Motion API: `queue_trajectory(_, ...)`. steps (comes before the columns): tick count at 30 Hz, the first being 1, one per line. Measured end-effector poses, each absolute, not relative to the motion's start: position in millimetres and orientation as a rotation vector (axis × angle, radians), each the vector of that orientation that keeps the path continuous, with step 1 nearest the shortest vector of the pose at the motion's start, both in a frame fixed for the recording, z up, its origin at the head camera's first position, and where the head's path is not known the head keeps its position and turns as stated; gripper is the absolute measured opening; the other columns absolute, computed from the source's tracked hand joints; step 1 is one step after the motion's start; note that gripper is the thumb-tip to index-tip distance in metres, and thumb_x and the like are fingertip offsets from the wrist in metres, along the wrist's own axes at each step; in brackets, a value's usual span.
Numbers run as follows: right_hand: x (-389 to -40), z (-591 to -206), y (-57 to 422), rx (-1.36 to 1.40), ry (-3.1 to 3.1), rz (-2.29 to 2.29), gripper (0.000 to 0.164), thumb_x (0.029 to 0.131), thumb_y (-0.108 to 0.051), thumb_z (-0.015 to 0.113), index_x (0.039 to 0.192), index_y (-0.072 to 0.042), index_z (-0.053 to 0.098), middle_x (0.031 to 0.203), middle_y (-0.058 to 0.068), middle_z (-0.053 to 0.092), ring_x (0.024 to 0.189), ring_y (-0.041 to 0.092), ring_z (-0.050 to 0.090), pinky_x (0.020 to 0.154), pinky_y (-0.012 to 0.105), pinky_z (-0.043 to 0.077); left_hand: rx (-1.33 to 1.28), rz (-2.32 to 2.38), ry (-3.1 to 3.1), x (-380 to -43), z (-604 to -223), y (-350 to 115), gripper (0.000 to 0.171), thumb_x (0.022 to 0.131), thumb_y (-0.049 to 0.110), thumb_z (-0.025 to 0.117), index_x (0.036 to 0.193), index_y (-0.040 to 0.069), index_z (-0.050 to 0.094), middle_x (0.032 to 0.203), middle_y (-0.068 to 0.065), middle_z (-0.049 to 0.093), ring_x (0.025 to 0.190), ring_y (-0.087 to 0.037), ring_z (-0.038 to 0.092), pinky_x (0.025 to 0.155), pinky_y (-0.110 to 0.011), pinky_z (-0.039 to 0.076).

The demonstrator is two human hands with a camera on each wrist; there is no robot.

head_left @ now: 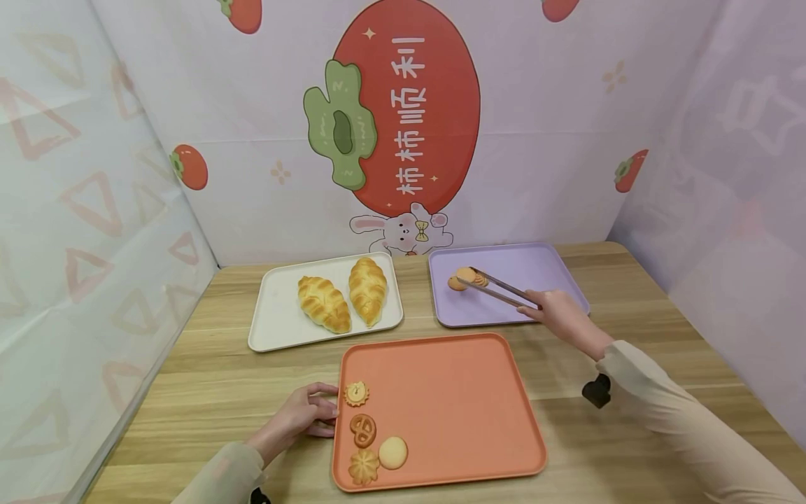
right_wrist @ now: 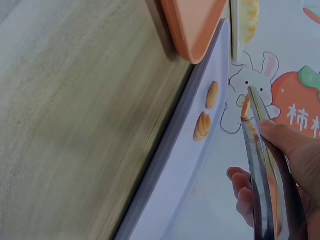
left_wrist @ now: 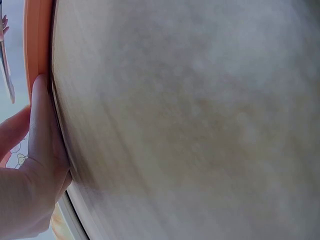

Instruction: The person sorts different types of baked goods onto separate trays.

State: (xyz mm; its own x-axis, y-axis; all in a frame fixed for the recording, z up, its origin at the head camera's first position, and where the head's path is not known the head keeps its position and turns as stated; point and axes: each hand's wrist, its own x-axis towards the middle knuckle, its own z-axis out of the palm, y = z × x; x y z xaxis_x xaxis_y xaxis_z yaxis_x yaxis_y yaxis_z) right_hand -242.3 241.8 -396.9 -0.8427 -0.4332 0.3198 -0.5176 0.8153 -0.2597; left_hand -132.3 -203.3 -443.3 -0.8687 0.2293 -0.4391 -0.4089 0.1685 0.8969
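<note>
My right hand (head_left: 560, 315) holds metal tongs (head_left: 504, 297) over the purple tray (head_left: 535, 269). A round cookie (right_wrist: 246, 106) is pinched between the tong tips. Below it lie an oval cookie (right_wrist: 212, 95) and a ridged cookie (right_wrist: 202, 127) on that tray. With its fingers against the outer left rim, my left hand (head_left: 299, 416) touches the orange tray (head_left: 441, 406). Along that tray's left side lie a scalloped cookie (head_left: 356, 393), a pretzel cookie (head_left: 363, 430), a flower-shaped cookie (head_left: 364, 466) and a plain round cookie (head_left: 393, 453).
A white tray (head_left: 273, 315) at the back left carries two golden breads, one bread (head_left: 324, 304) beside another bread (head_left: 368, 290). The wooden table (head_left: 208, 392) meets printed cloth walls (head_left: 264, 175) behind and at both sides.
</note>
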Motion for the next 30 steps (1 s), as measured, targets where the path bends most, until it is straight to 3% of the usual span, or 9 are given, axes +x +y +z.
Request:
queue_trajectory(11, -248.1, -405.4, 262.0, 0.676, -2.744, 0.463, 0.024, 0.08, -0.015, 0.064, 0.065, -0.009, 0.047, 0.052, -0.004, 0.036, 0.048, 0.012, 0.035, 0.044, 0.023, 0.029, -0.16, 1.754, 1.96, -131.6, -443.4, -203.3, 0.045, 0.079, -0.009, 0.055, 0.119, -0.015, 0.034, 0.078, -0.008, 0.059, 0.065, -0.019, 0.061, 0.059, -0.037, 0.055)
queue_trajectory(30, -253.0, -412.9, 288.2, 0.521, -2.862, 0.434, 0.027, 0.082, -0.018, 0.062, 0.063, -0.007, 0.046, 0.052, -0.001, 0.035, 0.048, 0.014, 0.034, 0.043, 0.025, 0.027, -0.166, 1.754, 1.96, -132.8, -442.2, -203.1, 0.045, 0.079, -0.009, 0.055, 0.119, -0.014, 0.034, 0.079, -0.009, 0.059, 0.065, -0.019, 0.061, 0.059, -0.036, 0.055)
